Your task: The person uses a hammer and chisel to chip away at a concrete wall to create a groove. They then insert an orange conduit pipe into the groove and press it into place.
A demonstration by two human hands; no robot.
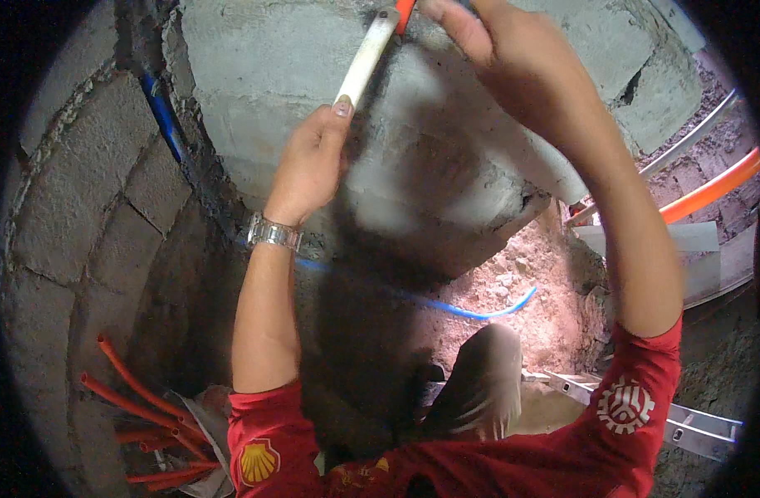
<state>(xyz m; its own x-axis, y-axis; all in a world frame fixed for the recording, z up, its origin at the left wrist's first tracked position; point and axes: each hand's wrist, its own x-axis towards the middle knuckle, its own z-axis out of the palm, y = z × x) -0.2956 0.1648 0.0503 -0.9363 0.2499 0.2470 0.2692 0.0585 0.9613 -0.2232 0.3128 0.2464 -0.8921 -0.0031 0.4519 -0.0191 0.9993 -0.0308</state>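
My left hand [309,162] is wrapped around a white, flat bar-like handle [368,62], thumb laid along it. The handle slants up to the right in front of the grey block wall [255,91], and its upper end is rounded, with what looks like a small hole. An orange piece [405,12] shows beside that end, cut off by the upper edge of the view. My right hand [525,62] is raised just right of the orange piece, somewhat blurred. Its thumb shows, but its other fingers are mostly out of view, so any hold is hidden.
A blue tube [471,314] curves out over rubble below the wall; another blue length [161,116] sits in a wall groove at left. Several red-orange tubes [135,404] stick up at lower left. An orange pipe [712,195] and a metal ladder [703,427] are on the right.
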